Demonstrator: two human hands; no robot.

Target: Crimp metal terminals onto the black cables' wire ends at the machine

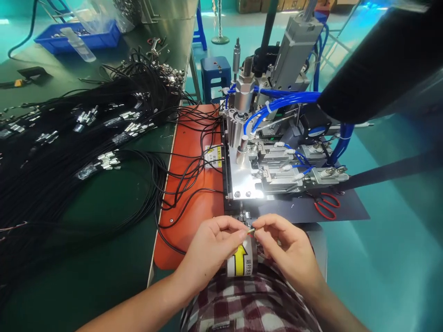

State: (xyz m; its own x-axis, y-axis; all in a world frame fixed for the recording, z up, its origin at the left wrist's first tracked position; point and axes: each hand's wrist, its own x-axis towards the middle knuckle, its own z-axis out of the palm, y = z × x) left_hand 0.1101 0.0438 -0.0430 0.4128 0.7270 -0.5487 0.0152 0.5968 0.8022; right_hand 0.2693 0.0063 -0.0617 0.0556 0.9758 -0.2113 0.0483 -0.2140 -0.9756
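In front of my lap, my left hand and my right hand come together, thumbs and forefingers pinched. Between the fingertips is a small cable end, with a bit of black and thin yellowish and red wire showing. My fingers hide most of it. Just beyond my hands is the near edge of a machine with metal cylinders and blue air hoses. A white label with a yellow arrow lies below my fingertips.
Black cables cross an orange-red board left of the machine. Bundles of cables with metal connectors cover the green table. Red-handled scissors lie at the right. A blue tray and a blue stool stand farther back.
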